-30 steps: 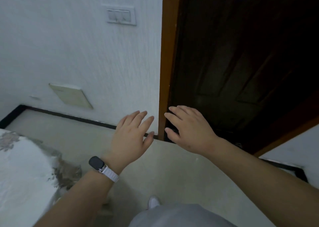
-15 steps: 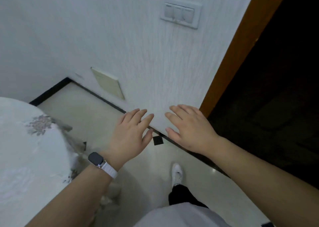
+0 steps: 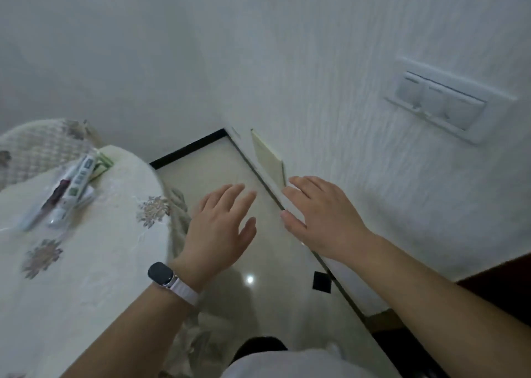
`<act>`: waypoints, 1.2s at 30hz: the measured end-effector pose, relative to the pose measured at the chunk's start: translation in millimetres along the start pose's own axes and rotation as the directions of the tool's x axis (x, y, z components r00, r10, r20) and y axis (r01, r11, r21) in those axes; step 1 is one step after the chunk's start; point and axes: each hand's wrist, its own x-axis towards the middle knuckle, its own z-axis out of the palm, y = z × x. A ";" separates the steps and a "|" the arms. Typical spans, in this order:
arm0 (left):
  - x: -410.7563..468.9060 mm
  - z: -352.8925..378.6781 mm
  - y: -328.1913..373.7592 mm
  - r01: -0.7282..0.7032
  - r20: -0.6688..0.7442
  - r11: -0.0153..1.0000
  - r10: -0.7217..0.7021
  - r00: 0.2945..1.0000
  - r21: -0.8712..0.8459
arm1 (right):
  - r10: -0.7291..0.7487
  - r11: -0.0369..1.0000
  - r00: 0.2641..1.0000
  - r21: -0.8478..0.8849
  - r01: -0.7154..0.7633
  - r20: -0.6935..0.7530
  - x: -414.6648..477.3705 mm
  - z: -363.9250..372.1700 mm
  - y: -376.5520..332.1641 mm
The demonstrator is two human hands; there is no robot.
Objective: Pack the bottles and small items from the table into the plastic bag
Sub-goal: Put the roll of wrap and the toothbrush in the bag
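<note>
A round table (image 3: pixel 94 257) with a white flowered cloth fills the lower left. On its far part lie a few tubes and small items in clear plastic (image 3: pixel 67 189), one white tube with green print, one dark red. My left hand (image 3: pixel 222 228), with a watch on its wrist, hovers flat and empty over the floor just right of the table edge. My right hand (image 3: pixel 319 215) is held out beside it, fingers apart, in front of the wall's base. Neither hand touches anything.
A chair with a patterned cover (image 3: pixel 43 144) stands behind the table. A white wall with a switch panel (image 3: pixel 442 104) and a pale low plate (image 3: pixel 267 159) runs along the right. Glossy tiled floor (image 3: pixel 258 300) lies between table and wall. A dark door edge (image 3: pixel 500 282) shows lower right.
The view has swung left from the dark doorway to the corner, so the table and the items on it have come into sight. Both hands stay held out, empty.
</note>
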 end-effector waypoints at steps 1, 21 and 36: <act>0.7 1.0 -6.2 0.032 0.011 0.999 -0.032 0.999 0.011 | -0.012 1.000 1.000 0.021 0.012 0.013 9.4 3.6 1.1; 100.8 66.2 -278.6 0.410 -0.077 0.912 -0.411 0.908 -0.033 | -0.290 0.952 0.941 -0.051 0.303 0.176 339.2 89.5 -53.0; 51.7 64.3 -439.1 0.741 -0.111 0.667 -0.733 0.671 0.081 | -0.637 0.753 0.716 0.034 0.657 0.286 528.7 187.1 -181.5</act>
